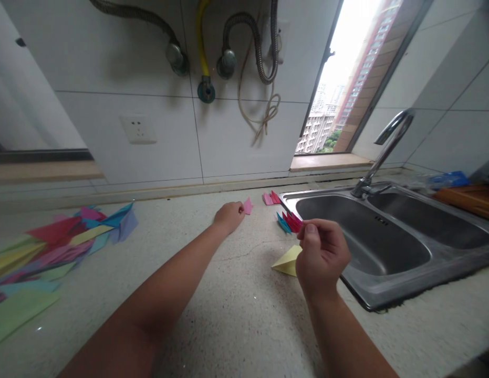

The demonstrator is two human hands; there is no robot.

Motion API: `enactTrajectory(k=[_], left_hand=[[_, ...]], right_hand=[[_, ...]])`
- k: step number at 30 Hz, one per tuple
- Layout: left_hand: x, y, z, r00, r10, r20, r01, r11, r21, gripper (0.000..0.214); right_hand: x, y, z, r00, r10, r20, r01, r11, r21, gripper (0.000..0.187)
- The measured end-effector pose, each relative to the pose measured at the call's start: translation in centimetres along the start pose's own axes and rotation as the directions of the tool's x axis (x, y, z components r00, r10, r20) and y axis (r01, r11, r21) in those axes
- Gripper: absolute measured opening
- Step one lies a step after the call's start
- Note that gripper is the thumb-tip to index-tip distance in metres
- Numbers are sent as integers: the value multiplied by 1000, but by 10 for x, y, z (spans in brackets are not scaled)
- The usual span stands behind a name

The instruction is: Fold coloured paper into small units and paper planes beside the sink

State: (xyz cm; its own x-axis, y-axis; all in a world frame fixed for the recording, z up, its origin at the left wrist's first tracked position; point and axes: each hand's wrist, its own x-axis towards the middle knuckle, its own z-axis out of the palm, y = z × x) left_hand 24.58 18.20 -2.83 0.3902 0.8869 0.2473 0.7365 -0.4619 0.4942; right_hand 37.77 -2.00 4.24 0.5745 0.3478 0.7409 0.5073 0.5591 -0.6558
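Note:
My left hand (229, 218) reaches across the speckled counter with its fingers closed on a small pink folded paper (248, 206). Closer to the sink, my right hand (323, 254) is raised with thumb and fingers pinched together; whatever is between them cannot be made out. Just beyond its fingertips are red folded papers (292, 221) beside a teal folded paper (283, 222). A pale yellow folded paper (287, 261) lies partly hidden behind the right hand. Farther back, pink and red folded papers (271, 198) rest by the sink's corner.
Many coloured folded papers (55, 231) are heaped on the left of the counter (236, 315). A steel double sink (386, 283) with a curved faucet (394, 136) takes up the right. Hoses, valves and a socket (137, 129) are on the tiled wall behind.

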Motion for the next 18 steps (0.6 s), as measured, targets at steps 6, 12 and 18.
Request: enactTrajectory(k=[6, 12, 18], left_hand=[[-15, 5, -2, 949, 296, 109, -313, 924, 219, 35], [-5, 17, 14, 949, 303, 88, -315, 882, 352, 43], [11, 29, 33, 971, 232, 63, -239, 904, 354, 50]], right_hand=[[4, 2, 0, 999, 27, -22, -27, 1000, -5, 10], [-12, 0, 2, 962, -131, 240, 162, 980, -114, 8], [-32, -4, 14, 794, -254, 552, 328, 944, -39, 12]])
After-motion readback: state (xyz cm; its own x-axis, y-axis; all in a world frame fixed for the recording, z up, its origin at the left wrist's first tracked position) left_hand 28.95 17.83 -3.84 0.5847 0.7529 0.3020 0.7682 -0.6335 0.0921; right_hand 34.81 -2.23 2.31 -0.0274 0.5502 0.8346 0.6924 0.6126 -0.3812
